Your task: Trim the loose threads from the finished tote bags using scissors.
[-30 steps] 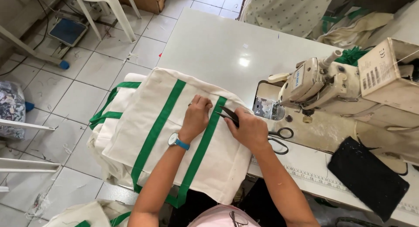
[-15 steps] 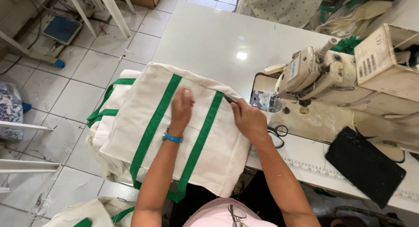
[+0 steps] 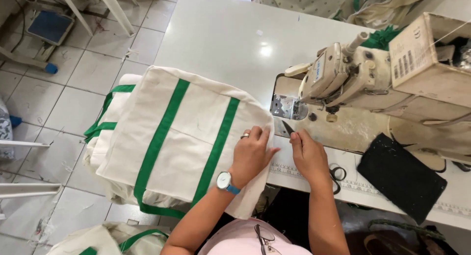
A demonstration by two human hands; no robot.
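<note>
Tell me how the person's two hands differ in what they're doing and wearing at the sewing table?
The left hand lies flat with fingers spread on the cream bag with green stripes; the right hand is off the bag, on the table, pinching a small dark pointed tool. The left hand has a ring and a blue-strapped wristwatch; the right hand is bare. Both sit close together just in front of the sewing machine.

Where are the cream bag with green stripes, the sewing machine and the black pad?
cream bag [image 3: 186, 132], head view, on the plain cloth between its two green stripes.
sewing machine [image 3: 328, 76], head view, on its beige head.
black pad [image 3: 401, 176], head view, on its middle.
</note>
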